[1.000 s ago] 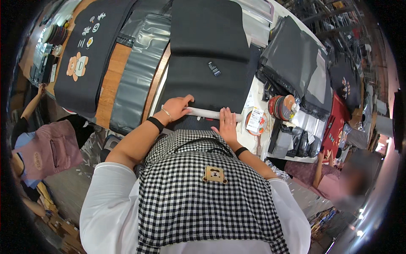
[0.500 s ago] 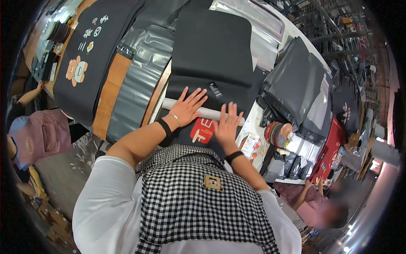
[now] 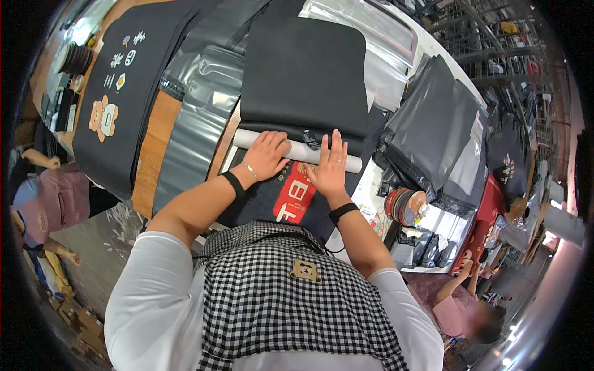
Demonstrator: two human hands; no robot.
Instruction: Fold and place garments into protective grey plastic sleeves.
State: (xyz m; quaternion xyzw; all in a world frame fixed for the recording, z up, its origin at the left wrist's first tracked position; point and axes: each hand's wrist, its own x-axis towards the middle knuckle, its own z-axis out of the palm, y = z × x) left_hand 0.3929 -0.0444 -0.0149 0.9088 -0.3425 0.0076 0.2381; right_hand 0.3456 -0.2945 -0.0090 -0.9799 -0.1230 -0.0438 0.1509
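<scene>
My left hand (image 3: 267, 154) lies flat on the white roll (image 3: 297, 150), fingers together, tips curled over its far edge. Right hand (image 3: 329, 168) beside it, fingers spread, palm down on the roll & dark garment (image 3: 303, 74). Red print (image 3: 295, 199) sits just below my palms. Grey poly bags (image 3: 198, 117) lie left of my fingers.

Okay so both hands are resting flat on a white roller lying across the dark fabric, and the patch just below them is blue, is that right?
Not quite. In the head view the patch is red, not blue. The rest holds: left hand and right hand rest flat on the white roller across the dark fabric.
</scene>
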